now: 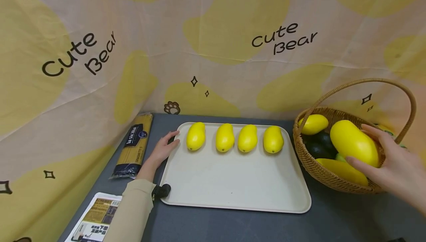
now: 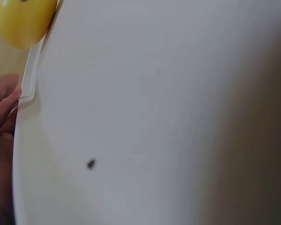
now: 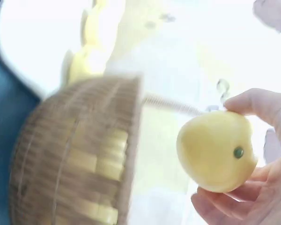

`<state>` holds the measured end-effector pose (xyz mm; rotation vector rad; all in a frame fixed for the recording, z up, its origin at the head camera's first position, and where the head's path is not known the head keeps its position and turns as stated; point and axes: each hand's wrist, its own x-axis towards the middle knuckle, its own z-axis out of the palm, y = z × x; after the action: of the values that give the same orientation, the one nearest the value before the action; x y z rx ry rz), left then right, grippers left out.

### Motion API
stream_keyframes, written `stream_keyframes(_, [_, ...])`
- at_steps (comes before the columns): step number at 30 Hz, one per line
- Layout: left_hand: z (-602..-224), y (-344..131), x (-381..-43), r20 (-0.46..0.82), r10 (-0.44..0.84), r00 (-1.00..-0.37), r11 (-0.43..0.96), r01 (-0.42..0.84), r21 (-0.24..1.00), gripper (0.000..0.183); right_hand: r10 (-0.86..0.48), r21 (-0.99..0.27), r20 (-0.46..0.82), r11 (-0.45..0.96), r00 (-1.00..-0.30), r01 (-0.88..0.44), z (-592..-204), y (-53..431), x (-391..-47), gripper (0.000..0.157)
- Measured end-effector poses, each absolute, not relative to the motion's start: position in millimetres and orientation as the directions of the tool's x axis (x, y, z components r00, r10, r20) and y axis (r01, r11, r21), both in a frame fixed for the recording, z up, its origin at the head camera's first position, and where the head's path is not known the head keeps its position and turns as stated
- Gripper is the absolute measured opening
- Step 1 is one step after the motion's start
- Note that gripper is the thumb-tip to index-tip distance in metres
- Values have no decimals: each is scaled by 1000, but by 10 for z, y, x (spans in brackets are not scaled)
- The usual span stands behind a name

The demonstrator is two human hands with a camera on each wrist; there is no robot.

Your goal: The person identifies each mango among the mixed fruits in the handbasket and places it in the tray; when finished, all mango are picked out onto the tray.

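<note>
My right hand (image 1: 396,157) holds a yellow mango (image 1: 354,142) over the wicker basket (image 1: 313,164), thumb on one side and fingers on the other. The right wrist view shows the rounded end of this mango (image 3: 213,150) with a small green spot. At the beige tray's (image 1: 233,183) upper left edge, my left hand (image 1: 163,149) grips the rim with its fingertips. Along the tray's far side lies a row of several yellow mangoes (image 1: 225,137), spaced apart.
Inside the basket are another yellow mango (image 1: 314,124), a dark rounded item (image 1: 320,145) and a long yellow fruit (image 1: 342,171). Its tall handle (image 1: 359,81) arches over it. Left of the tray lie a spaghetti pack (image 1: 133,146) and a white printed packet (image 1: 94,216). A patterned cloth (image 1: 219,50) hangs behind.
</note>
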<state>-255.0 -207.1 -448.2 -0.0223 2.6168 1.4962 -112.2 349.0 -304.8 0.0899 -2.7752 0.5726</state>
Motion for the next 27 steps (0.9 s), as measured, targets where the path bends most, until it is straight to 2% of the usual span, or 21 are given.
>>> stream_keyframes(6, [-4495, -2078, -2548, -117, 52, -992, 503, -75, 861, 51, -58, -568, 215, 805, -975, -173, -3047, 3186, -1064, 86])
stream_keyframes(9, [-4496, -2079, -2548, -116, 52, -992, 501, -75, 862, 52, -125, -705, 143, 683, -982, -189, -3121, 3035, -1080, 78])
stream_keyframes(14, [-4488, -2083, -2549, -110, 50, -993, 503, -70, 862, 51, -237, -878, -4, 466, -972, -110, -3282, 2656, -1138, 69])
stream_keyframes(19, [-4477, -2080, -2545, -108, 43, -993, 501, -72, 863, 51, -277, -931, -96, 364, -956, -12, -3516, 2230, -1208, 69])
stream_keyframes(27, [-4478, -2075, -2529, -102, 49, -994, 498, -65, 865, 50, -273, -939, -228, 317, -935, 136, -3865, 1588, -1279, 69])
